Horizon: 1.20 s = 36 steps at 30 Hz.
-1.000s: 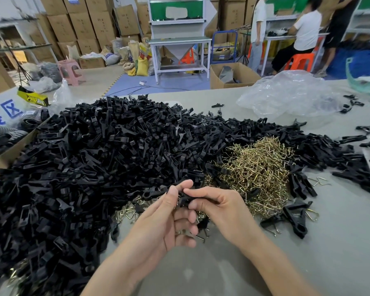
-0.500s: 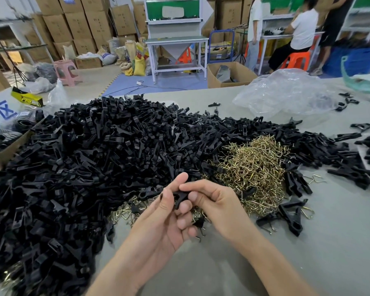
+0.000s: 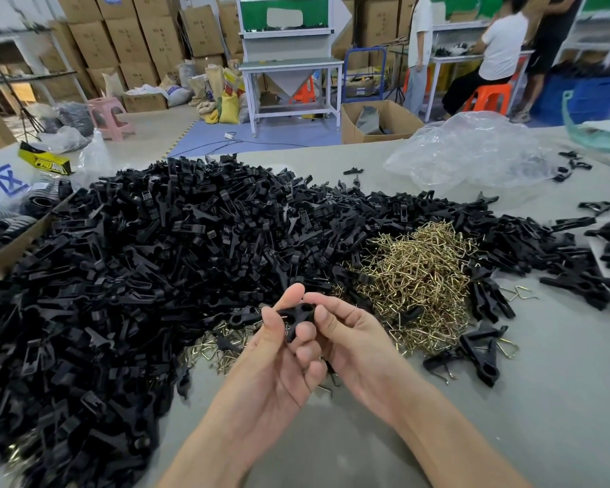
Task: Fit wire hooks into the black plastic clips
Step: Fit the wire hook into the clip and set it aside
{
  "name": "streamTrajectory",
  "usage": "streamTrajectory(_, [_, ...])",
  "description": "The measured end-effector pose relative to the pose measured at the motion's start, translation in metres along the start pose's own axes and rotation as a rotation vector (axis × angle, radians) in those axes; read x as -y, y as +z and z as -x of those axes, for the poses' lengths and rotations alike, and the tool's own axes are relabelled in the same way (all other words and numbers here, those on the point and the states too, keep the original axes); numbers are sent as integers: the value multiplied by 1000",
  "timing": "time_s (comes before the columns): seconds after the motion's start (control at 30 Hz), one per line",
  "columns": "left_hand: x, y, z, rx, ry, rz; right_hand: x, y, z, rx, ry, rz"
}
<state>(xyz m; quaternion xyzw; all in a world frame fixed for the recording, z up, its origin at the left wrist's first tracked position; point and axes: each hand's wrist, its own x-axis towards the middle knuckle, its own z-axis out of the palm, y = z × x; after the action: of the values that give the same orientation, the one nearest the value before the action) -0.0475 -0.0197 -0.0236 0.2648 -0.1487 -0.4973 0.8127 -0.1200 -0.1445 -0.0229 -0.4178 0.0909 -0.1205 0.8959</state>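
Gripping one black clip (image 3: pixel 298 313) mid-frame with left hand (image 3: pixel 275 350) and right hand (image 3: pixel 353 343), I'd hold it steady. Seat the wire hook (image 3: pixel 282 315) squarely.

Left hand (image 3: pixel 279 357) and right hand (image 3: pixel 356 343) meet, fingertips pinching one black clip (image 3: pixel 299 312).
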Motion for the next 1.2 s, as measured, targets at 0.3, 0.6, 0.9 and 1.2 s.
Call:
streamTrajectory(0.3, [-4, 3, 4, -43, 24, -30, 0, -5, -2, -1, -56, 61])
streamTrajectory(0.6, [-3, 6, -1, -83, 0, 19, -1, -8, -2, 16, -100, 103])
streamTrajectory(0.9, [-4, 9, -1, -199, 4, -192, -4, -8, 3, 35, -141, 305])
streamTrajectory(1.2, [13, 33, 19, -216, 267, -1163, 8, -26, 49, -193, -230, 235])
